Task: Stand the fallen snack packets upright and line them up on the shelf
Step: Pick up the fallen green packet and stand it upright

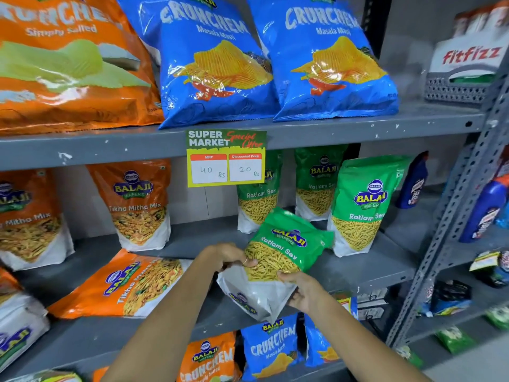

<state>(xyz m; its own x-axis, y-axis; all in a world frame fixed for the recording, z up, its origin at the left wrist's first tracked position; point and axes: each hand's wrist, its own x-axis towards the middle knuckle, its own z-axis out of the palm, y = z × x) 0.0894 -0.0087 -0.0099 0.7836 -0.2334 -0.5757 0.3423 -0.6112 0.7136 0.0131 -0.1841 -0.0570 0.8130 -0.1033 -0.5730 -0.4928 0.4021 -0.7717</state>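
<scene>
A green Ratlami Sev packet (283,249) is tilted, its top leaning back and right, held above the front of the middle shelf (358,274). My left hand (228,256) grips its left edge and my right hand (305,292) holds its lower right side. Three green Sev packets stand upright behind it, the nearest one (363,205) at the right. An orange Tikha Mitha Mix packet (124,285) lies flat on the shelf to the left. Two orange packets stand upright behind it, one (137,205) in the middle and one (24,219) at the far left.
A price tag (225,158) hangs from the upper shelf edge. Large blue (330,56) and orange chip bags fill the shelf above. Blue bottles (413,183) stand at the right. A slotted metal upright (451,216) borders the shelf. Smaller chip packets (270,346) sit below.
</scene>
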